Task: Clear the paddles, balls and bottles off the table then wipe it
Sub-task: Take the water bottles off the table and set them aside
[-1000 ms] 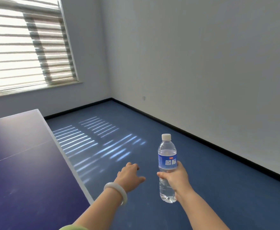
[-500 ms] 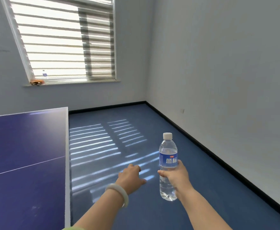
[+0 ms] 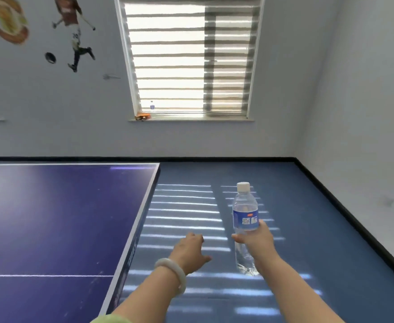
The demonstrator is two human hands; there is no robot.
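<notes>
My right hand (image 3: 253, 240) grips a bottle (image 3: 245, 217) around its middle, just under the blue label. It holds the bottle upright in the air over the floor (image 3: 308, 229), to the right of the table (image 3: 51, 217) and apart from its edge. The bottle is clear plastic with a white cap and water inside. My left hand (image 3: 191, 251) hangs near it with nothing in it, fingers loosely curled, a pale bangle (image 3: 173, 273) on the wrist. The tabletop is blue with white lines. Far ahead, on the sill (image 3: 191, 119) under the window, lies a paddle (image 3: 142, 116), with a second bottle (image 3: 152, 105) standing just beside it, so I count 2 bottles in view.
</notes>
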